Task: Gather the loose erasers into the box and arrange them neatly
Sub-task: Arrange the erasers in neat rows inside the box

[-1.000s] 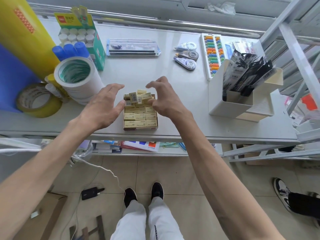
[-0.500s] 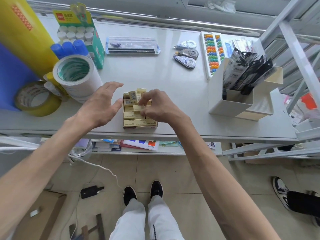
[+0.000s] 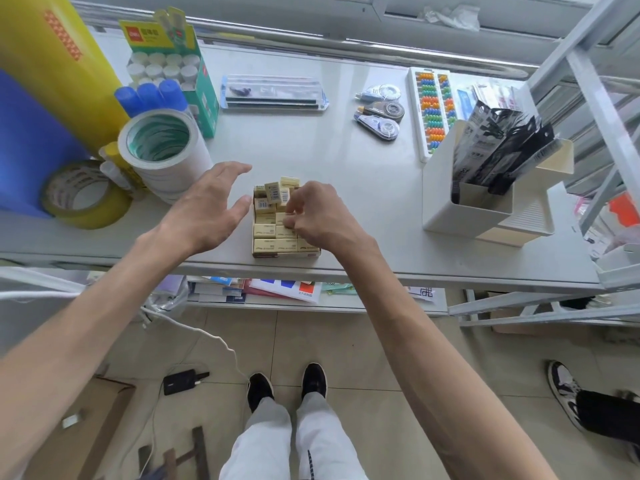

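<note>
Since a second ago: right hand [image 3: 322, 216] has come down from a spread hover over the far end of the box [image 3: 285, 253] onto its middle rows. Left hand [image 3: 204, 209] has barely moved.

Head view:
- Box sits at the near edge of the shelf [image 3: 311, 150], directly in front of the person.
- Erasers [image 3: 265, 231] lie flat in tidy rows in the near half. At the far end a few are tipped up and jumbled [image 3: 273, 192].
- Right hand: fingers curled, thumb and fingertips pinching one eraser [image 3: 282, 219] mid-box, at row level.
- Left hand: fingers straight and apart, holding nothing, just left of the box, thumb tip near its left wall. Can't tell if it touches.
- Tape roll [image 3: 162, 147] stands behind the left hand. White organizer [image 3: 467, 209] is well off to the right.
</note>
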